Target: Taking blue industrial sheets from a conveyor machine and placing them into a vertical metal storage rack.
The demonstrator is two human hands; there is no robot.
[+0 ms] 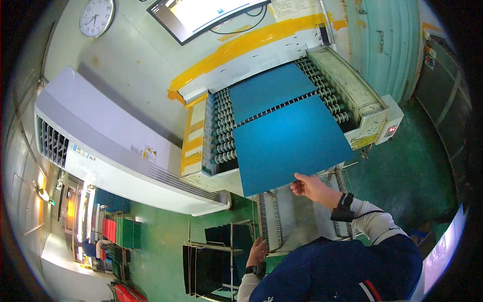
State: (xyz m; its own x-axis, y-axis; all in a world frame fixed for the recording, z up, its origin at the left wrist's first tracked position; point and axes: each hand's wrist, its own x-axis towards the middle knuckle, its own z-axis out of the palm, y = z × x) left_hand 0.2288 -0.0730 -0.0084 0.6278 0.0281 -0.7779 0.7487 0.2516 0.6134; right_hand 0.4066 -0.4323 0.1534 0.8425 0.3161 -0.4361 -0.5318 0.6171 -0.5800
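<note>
A blue flat panel (292,141) lies on the roller conveyor, its near edge jutting out past the conveyor's end. My right hand (313,189) is closed in a pinch on that near edge, towards its right side. Behind it lies a second blue panel (271,88), flat on the rollers and separated from the first by a narrow gap. Lower down, my left hand (257,250) rests beside the left side of a slotted metal rack (271,221), fingers loosely apart and nothing seen in them. Both wrists wear dark bands.
White disc rollers (224,136) flank the panels. To the left stands a long white air conditioner (126,136). A rack of dark panels (211,261) is by my left arm. A control box (392,123) sits at the conveyor's right. Another person (93,247) is far left.
</note>
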